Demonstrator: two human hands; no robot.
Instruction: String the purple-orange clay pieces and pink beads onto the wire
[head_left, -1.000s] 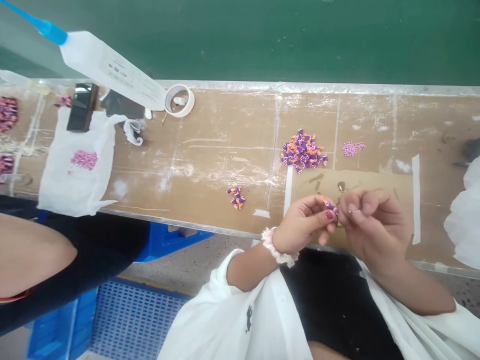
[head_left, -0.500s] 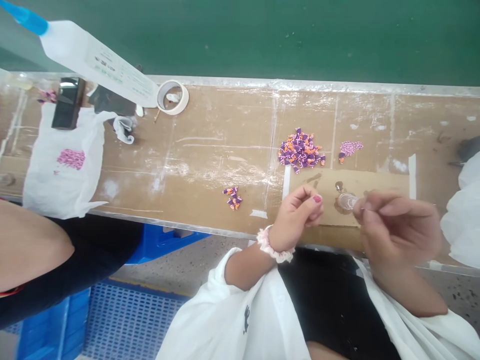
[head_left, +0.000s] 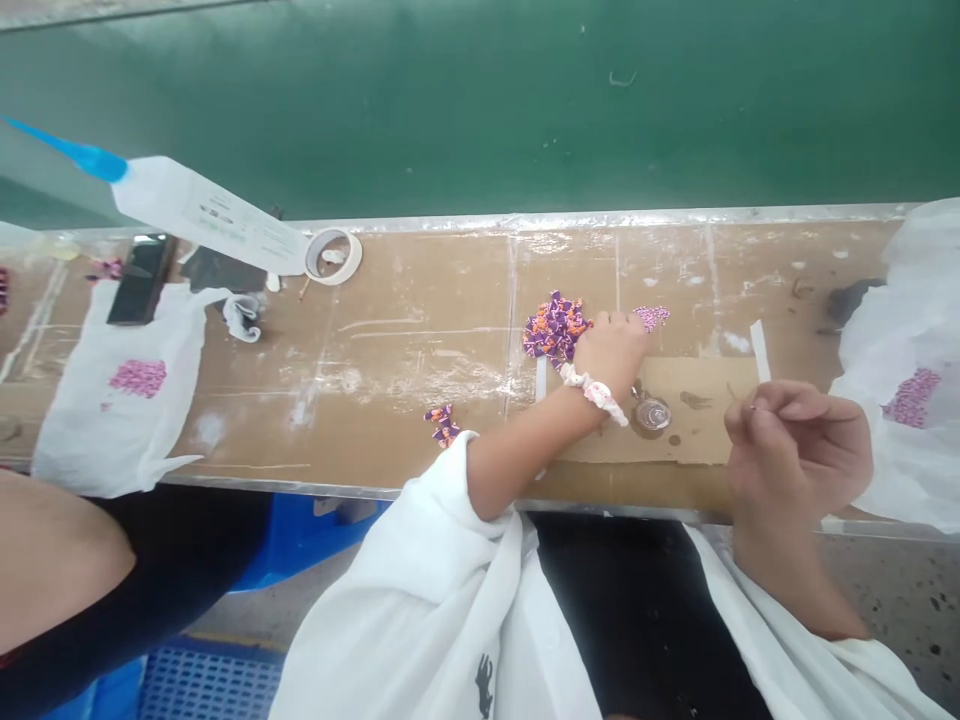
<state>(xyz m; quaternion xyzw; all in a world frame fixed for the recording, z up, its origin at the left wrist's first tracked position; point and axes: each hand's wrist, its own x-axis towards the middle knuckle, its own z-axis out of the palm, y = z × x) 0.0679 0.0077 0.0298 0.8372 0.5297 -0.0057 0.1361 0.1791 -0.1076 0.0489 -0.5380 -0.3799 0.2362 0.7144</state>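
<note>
My left hand (head_left: 613, 350), with a white scrunchie (head_left: 596, 392) at the wrist, reaches over the right edge of a pile of small purple and orange pieces (head_left: 553, 325). Its fingers are bent downward, and the fingertips and whatever they hold are hidden. Above the front right of the table, my right hand (head_left: 799, 450) is closed in a pinch; a tiny thing at its fingertips is too small to name. Between the hands, a small clear round dish (head_left: 651, 413) lies on a cardboard sheet (head_left: 712, 440). Tiny pink pieces (head_left: 652, 317) lie just beyond my left hand.
More purple and orange pieces (head_left: 442, 425) lie left of my forearm. A white bottle with a blue nozzle (head_left: 217, 215), a tape roll (head_left: 334, 257) and a phone (head_left: 142, 278) are at left. White bags (head_left: 900, 460) stand at right. Another person's arm (head_left: 60, 560) is at lower left.
My left hand has moved away from me, from the cardboard's near left side to the purple and orange pile. The right hand stays pinched in nearly the same place. The camera view has shifted.
</note>
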